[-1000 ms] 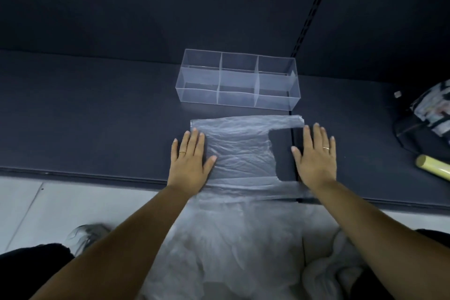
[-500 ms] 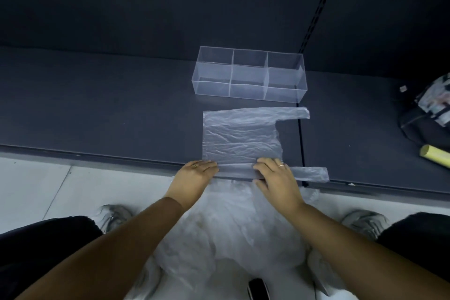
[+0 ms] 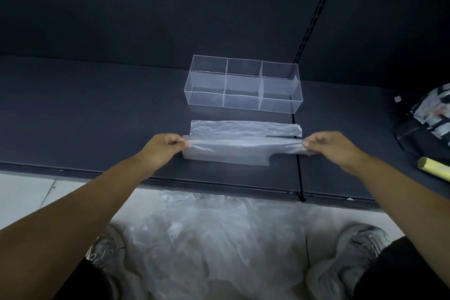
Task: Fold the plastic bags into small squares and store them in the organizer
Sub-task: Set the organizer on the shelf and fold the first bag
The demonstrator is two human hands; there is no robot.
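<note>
Now, left grip (image 3: 179, 145) pinches the left end of the thin translucent plastic bag (image 3: 231, 151), which lies on the dark desk (image 3: 97, 117), long axis left-to-right. Right grip (image 3: 307, 147) pinches the right end, equally close. Clear three-compartment plastic organizer (image 3: 204, 95) sits just beyond, on the far side.

No legible text anywhere.

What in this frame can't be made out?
Head view only.
Fingertips of left hand and right hand: curled under, hidden by knuckles and bag.
Right edge cuts off yellow roll and patterned item.
Crumpled, blurred pile on floor: bag count unclear.
</note>
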